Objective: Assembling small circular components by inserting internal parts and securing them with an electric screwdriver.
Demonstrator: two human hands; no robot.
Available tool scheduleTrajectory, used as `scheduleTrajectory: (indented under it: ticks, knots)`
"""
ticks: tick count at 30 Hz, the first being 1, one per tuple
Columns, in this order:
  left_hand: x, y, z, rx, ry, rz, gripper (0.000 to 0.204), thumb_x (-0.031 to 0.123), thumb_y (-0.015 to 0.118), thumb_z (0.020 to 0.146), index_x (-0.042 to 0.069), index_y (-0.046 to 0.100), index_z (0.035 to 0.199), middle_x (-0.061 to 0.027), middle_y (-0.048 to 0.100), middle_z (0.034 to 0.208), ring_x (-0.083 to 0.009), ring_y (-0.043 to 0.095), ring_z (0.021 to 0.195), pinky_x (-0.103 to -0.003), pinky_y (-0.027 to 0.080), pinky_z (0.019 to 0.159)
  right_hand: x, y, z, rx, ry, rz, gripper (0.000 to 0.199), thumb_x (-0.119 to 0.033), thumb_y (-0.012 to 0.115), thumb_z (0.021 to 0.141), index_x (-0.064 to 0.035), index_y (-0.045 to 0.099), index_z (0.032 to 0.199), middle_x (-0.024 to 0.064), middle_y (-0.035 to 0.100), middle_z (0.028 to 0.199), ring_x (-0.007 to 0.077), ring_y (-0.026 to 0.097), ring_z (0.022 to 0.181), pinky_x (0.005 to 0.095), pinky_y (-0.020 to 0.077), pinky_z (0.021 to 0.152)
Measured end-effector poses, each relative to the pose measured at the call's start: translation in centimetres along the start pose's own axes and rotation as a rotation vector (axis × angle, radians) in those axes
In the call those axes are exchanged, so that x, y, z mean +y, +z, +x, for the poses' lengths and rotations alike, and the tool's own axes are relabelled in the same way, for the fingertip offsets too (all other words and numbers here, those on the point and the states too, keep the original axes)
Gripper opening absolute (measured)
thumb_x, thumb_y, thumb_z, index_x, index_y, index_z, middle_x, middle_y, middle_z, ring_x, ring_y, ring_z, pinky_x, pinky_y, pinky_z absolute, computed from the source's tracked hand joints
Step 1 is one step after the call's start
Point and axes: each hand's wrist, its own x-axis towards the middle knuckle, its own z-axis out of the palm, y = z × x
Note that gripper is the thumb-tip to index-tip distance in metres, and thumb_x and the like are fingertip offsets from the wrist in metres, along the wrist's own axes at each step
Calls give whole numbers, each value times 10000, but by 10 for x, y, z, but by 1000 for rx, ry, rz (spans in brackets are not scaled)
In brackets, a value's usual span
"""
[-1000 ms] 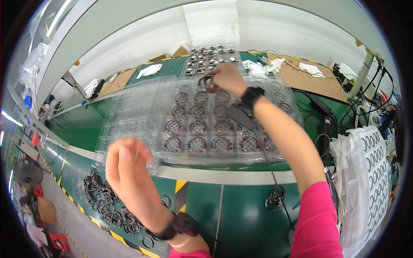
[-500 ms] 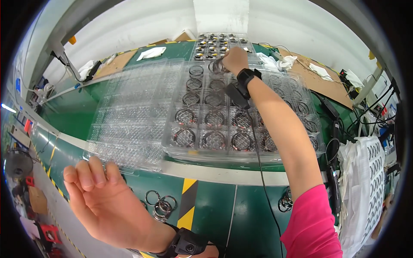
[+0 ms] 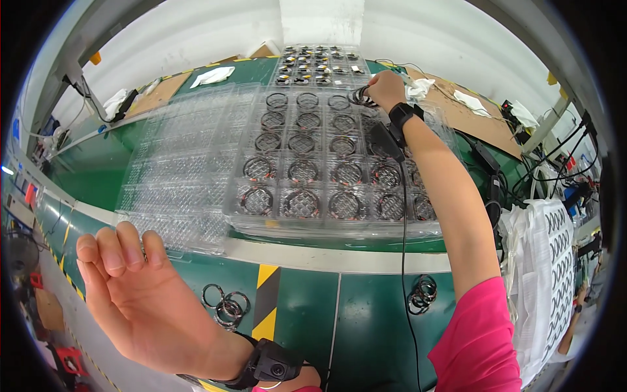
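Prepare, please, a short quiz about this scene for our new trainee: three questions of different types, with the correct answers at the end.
1. What is the right hand holding?
2. True or false: the left hand is closed into a fist.
3. Fill in the colour: loose rings lie on the ______ table, to the left and right of the striped tape.

Key:
1. Dark rings.
2. False; it is open, palm showing, fingers a little bent.
3. Green.
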Motion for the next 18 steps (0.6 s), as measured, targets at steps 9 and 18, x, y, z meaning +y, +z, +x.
scheduleTrajectory:
  ticks: [9,18]
  knots:
    - [-4,7,-2,-24,4,44,146,156,444,1021,24,496,1054,-25,422,863,-136,368,783,-284,331,689,69,-21,3,42,125,-176,247,-232,850,689,-23,731,748,166,702,707,261,705,684,363,540,640]
    - [-6,9,-2,-55,-16,30,131,122,452,1014,2,490,1049,-41,406,866,-146,358,796,-298,327,704,107,-53,-10,118,162,-197,267,-290,842,687,-50,741,751,179,706,774,336,696,777,404,551,725]
